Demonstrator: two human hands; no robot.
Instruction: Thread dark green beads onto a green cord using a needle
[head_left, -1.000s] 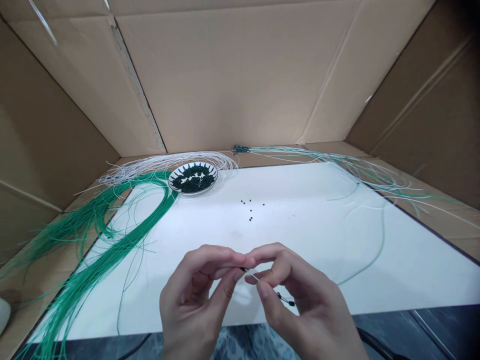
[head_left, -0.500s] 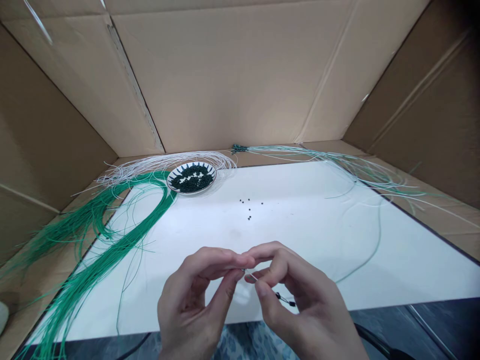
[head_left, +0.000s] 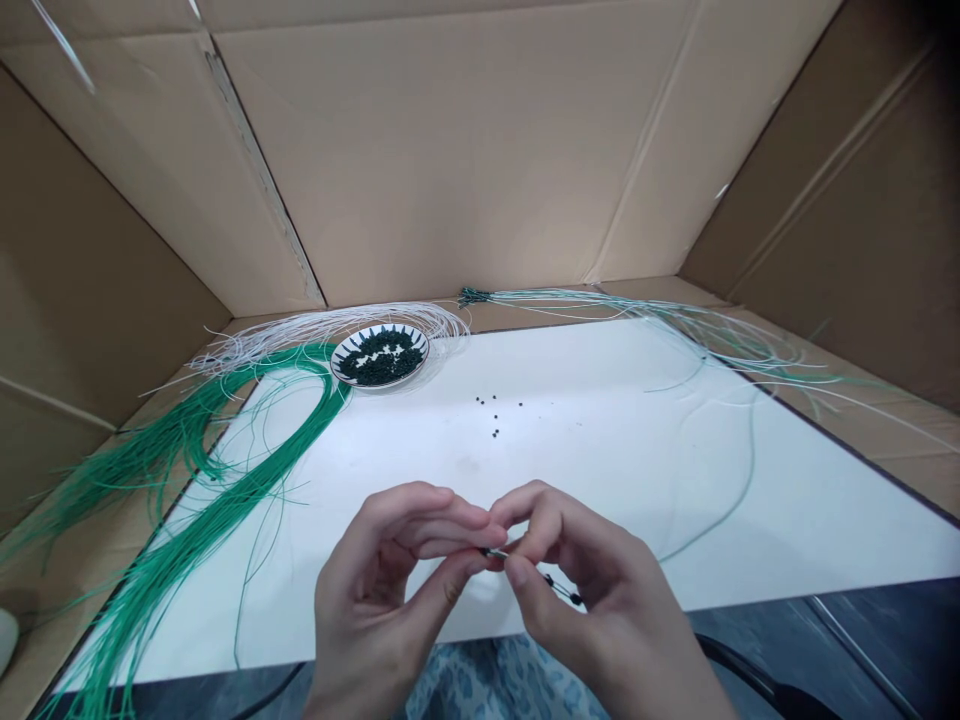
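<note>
My left hand [head_left: 409,575] and my right hand [head_left: 581,575] meet fingertip to fingertip over the front of the white board. Between thumb and fingers, my left hand pinches a small dark bead [head_left: 489,552] at the end of a thin cord. The right thumb and index finger grip that cord [head_left: 504,556] just beside it. Below the right fingers hang dark beads [head_left: 575,599] on short cord. A pale green cord [head_left: 720,520] curves over the board on the right. Several loose dark beads [head_left: 495,417] lie beyond the hands.
A patterned dish [head_left: 337,372] of dark beads stands at the back left of the white board [head_left: 600,450]. Green cords [head_left: 247,480] spread along the left, with white cords [head_left: 300,325] behind. Beaded cords [head_left: 637,305] lie at the back right. Cardboard walls [head_left: 465,150] surround the board.
The left fingers have opened out a little and shifted up, and a dark bead now shows at the left fingertips. The right hand has moved slightly left. The view has shifted slightly.
</note>
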